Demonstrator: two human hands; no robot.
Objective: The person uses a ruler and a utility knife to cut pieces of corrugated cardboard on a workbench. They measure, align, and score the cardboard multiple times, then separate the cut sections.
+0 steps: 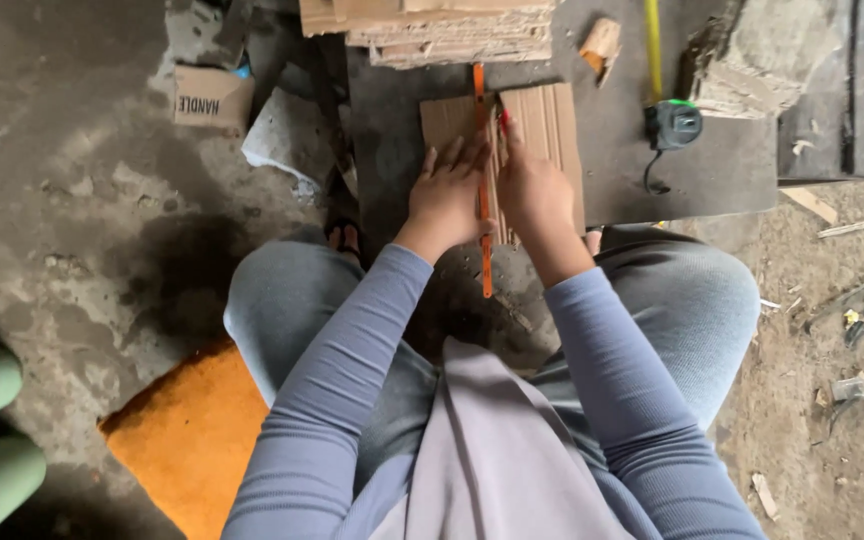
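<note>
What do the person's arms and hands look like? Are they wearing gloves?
No gloves: the left hand and right hand are bare. Both arms wear long, snug sleeves in a soft bluish-purple, ribbed and plain, ending at the wrists: left sleeve, right sleeve. No rings, watch or bracelets show.

One head-worn camera looks steeply down, close over the person's knees and the dark board (pixel 672 170) ahead.
</note>
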